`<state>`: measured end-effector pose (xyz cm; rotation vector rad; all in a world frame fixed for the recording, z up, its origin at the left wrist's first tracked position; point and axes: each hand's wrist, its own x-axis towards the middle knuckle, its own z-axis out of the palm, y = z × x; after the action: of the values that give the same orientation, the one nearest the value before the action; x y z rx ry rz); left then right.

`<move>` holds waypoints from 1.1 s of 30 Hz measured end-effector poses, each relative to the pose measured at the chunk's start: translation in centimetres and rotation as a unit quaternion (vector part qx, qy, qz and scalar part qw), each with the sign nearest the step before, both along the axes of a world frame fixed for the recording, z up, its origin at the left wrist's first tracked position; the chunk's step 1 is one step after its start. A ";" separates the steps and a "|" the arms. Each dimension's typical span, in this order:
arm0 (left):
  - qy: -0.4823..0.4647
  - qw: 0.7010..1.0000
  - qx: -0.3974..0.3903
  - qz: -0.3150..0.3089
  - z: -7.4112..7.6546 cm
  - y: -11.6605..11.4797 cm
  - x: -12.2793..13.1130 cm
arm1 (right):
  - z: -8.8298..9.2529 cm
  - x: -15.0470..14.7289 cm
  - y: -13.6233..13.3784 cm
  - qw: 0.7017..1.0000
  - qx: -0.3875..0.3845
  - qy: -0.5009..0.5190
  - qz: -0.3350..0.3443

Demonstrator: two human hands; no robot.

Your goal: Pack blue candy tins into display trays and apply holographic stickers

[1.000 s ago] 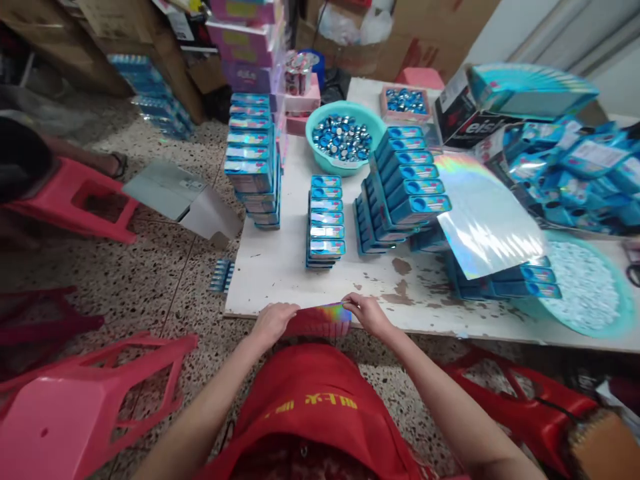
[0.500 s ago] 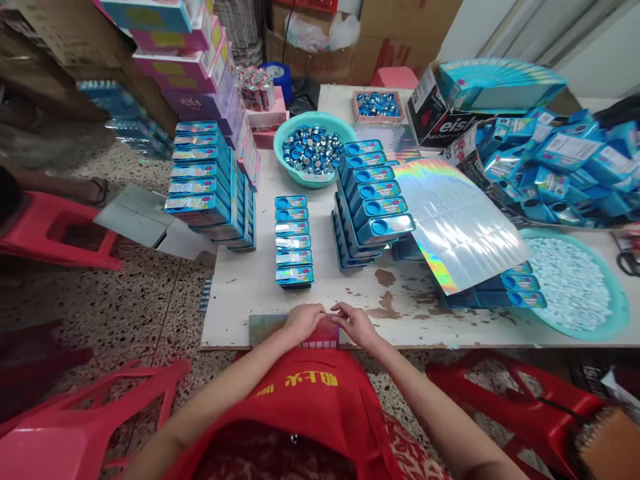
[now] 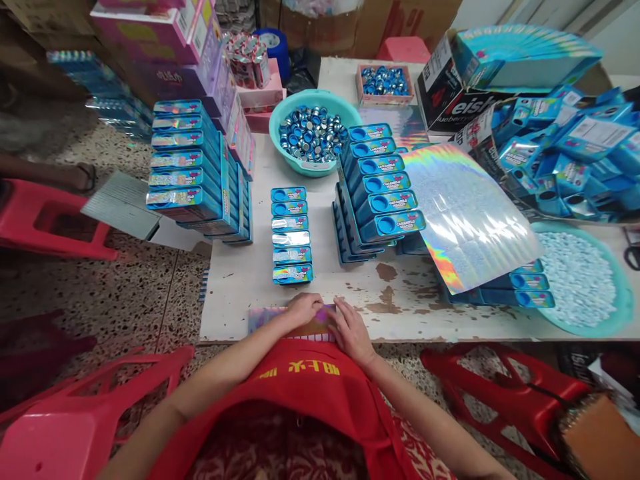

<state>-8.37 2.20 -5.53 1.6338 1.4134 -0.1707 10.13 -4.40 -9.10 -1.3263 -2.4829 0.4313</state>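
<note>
A narrow, shiny holographic sheet [image 3: 265, 319] lies along the table's front edge, with purple and pink reflections and a row of small pale rectangles at its lower right. Across its middle rests my left hand [image 3: 303, 311], fingers bent and tips closed on the sheet. My right hand [image 3: 352, 330] is at the sheet's right end, its thumb and fingers closed around that edge. My fingertips are a short gap apart. Just beyond my hands stands a row of blue candy boxes [image 3: 292, 255], some with silvery strips on their tops.
Stacked blue boxes [image 3: 383, 223] and a large holographic sheet [image 3: 475, 220] lie right; more boxes [image 3: 175, 198] stand left. One turquoise basin [image 3: 313, 167] holds blue and silver caps, another [image 3: 623, 310] pale pieces. Red stools [image 3: 55, 433] flank me. A box of blue packets [image 3: 500, 157] sits far right.
My hands have drawn slightly apart. The right hand has turned and lowered onto the sheet's right end, while the left stays on its middle. The view has shifted a little.
</note>
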 end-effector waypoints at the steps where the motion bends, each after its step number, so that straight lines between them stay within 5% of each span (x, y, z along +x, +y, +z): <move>1: -0.004 1.000 -0.001 -0.002 0.1 0.1 0.0 | 0.1 -0.1 0.2 1.000 -0.007 -0.003 -0.009; 13: -0.013 1.000 -0.018 0.021 -2.0 0.3 -0.1 | -1.2 0.0 -1.2 0.999 -0.034 0.003 0.027; 21: 0.008 1.000 -0.018 0.008 -2.0 0.5 0.1 | 1.5 0.2 1.5 0.998 -0.066 -0.007 -0.007; 25: 0.024 1.000 -0.016 0.006 -2.0 0.5 0.4 | 5.5 1.1 3.1 0.987 -0.151 0.049 -0.005; 29: -0.018 1.000 0.008 -0.013 0.9 -0.1 0.4 | 11.9 2.0 5.0 0.953 -0.232 0.175 -0.090; 33: -0.293 0.954 -0.022 0.064 8.0 -1.6 -0.5 | 17.5 2.0 6.3 0.920 -0.285 0.243 -0.116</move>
<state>-8.87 0.63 2.44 1.3920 1.0367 0.3335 12.14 1.92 8.44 -1.4551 -1.8200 1.3155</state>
